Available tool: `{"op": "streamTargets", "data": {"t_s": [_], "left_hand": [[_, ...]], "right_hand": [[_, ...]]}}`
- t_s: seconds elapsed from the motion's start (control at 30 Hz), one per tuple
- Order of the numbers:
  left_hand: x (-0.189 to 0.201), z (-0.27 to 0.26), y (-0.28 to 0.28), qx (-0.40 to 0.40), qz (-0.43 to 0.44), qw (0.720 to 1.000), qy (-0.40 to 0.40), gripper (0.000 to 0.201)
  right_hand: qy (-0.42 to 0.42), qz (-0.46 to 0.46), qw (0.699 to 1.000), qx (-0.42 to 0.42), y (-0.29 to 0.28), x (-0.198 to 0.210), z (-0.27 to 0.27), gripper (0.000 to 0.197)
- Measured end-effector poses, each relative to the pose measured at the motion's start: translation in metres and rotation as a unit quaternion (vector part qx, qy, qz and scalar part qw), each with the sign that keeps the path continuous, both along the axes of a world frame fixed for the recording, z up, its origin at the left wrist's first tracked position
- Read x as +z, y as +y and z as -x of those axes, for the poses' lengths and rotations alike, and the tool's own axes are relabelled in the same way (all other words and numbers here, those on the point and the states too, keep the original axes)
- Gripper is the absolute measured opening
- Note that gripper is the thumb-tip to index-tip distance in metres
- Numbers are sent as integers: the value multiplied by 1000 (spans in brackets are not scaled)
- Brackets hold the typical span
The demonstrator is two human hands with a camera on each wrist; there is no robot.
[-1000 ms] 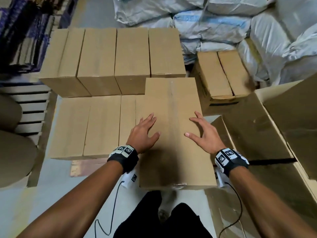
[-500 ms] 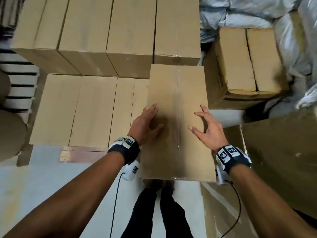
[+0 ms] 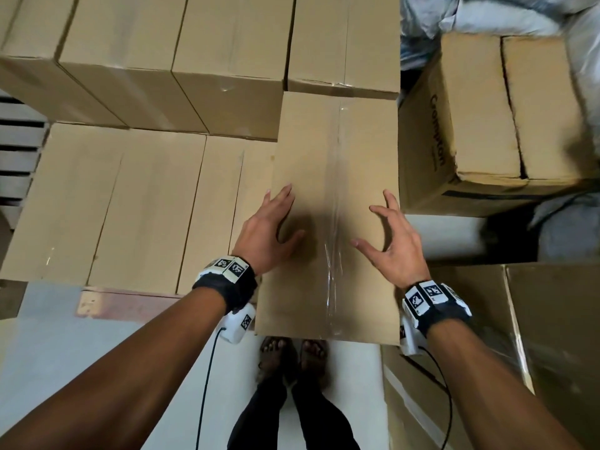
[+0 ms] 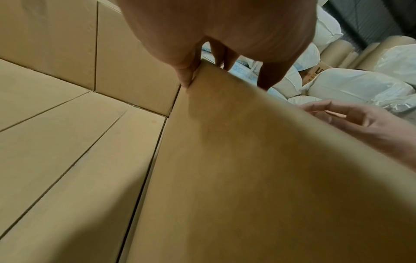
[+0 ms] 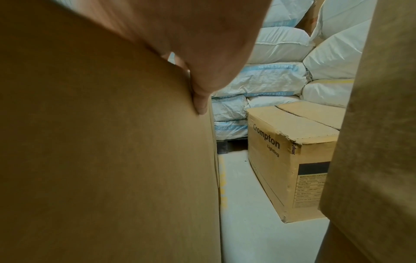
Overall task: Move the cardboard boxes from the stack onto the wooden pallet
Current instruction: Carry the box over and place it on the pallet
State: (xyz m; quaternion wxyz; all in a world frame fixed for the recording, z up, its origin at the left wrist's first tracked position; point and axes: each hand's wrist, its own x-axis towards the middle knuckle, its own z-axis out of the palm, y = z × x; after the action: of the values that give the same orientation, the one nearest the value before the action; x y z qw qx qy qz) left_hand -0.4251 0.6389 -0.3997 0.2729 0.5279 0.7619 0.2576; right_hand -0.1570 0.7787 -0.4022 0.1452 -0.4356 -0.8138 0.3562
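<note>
A plain taped cardboard box [image 3: 334, 157] lies in front of me, its far end against the higher row of boxes [image 3: 201, 60]. It stands beside the lower row of boxes [image 3: 130, 206] on the wooden pallet [image 3: 107, 303]. My left hand [image 3: 276, 222] rests on its top at the left edge, fingers straight and thumb spread. The left wrist view shows a left fingertip [image 4: 186, 78] at that edge of the box [image 4: 247, 169]. My right hand [image 3: 383, 232] touches the top near the right edge with arched, spread fingers. One right finger [image 5: 200, 101] lies against the box side [image 5: 101, 151].
A printed Crompton box [image 3: 487, 125] stands on the floor at the right, with white sacks [image 3: 470, 14] behind it. More cardboard boxes [image 3: 535, 336] stand at my near right. My feet [image 3: 292, 355] are just below the box's near end. Slatted pallets [image 3: 19, 151] lie at the far left.
My view has tilted down and closer to the boxes. My left hand has slid to the box's left edge and the right hand's fingers have arched; the box stays against the back row.
</note>
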Motion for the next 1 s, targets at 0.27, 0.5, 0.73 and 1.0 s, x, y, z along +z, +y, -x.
{"op": "streamTargets", "data": {"t_s": [0.27, 0.5, 0.73, 1.0], "left_hand": [[-10, 1, 15, 0, -18, 1000, 12, 82], [-12, 5, 20, 1, -9, 1000, 20, 85], [-9, 7, 19, 14, -2, 1000, 18, 86], [-7, 12, 20, 3, 25, 1000, 15, 89]], "right_hand": [[2, -6, 1000, -3, 14, -13, 4, 73], [6, -14, 1000, 4, 17, -14, 7, 74], [-3, -5, 1000, 11, 16, -10, 9, 75], [-12, -3, 1000, 16, 12, -13, 13, 77]]}}
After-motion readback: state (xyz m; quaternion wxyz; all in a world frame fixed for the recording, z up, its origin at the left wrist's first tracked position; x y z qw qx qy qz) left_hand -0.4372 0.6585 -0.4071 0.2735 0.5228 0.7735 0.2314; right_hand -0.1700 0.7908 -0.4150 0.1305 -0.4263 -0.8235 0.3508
